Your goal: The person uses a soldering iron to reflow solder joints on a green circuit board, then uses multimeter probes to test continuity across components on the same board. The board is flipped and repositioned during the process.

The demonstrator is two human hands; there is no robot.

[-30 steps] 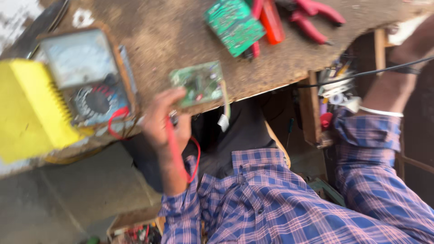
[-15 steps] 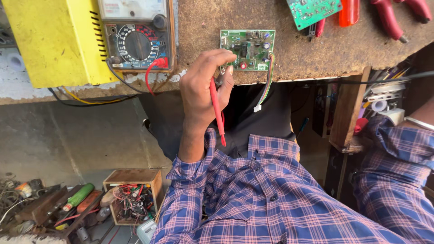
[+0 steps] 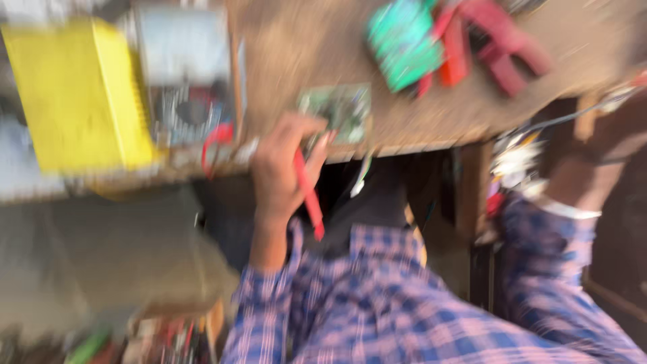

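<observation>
Fingers of the left hand (image 3: 283,168) curl around a slim red probe (image 3: 307,195), a pen-shaped tool that runs down from the fingertips past the palm and ends just above the checked sleeve (image 3: 269,317). The grip is closed on the probe, and the fingertips reach up to the near edge of a small green circuit board (image 3: 340,111). That board lies flat at the front edge of the workbench (image 3: 296,47), just above the hand; it is roughly square, pale green, with specks of components too smeared to tell apart. A pale wire (image 3: 362,176) hangs from the bench edge below it.

The bench top looks like rough brown wood, grainy and worn. To the left of the hand stands a meter (image 3: 185,81) with a pale dial face and a dark lower panel, a loop of red lead (image 3: 214,140) at its corner. Beyond it sits a bright yellow box (image 3: 77,94), smooth-sided. Farther back and to the right lie a second, brighter green board (image 3: 402,44) and red-handled pliers (image 3: 502,47).

The whole view is blurred by motion. The right arm (image 3: 579,182) stretches toward the right edge in a blue checked sleeve with a pale band at the wrist; its hand is cut off, so its grip cannot be told.
</observation>
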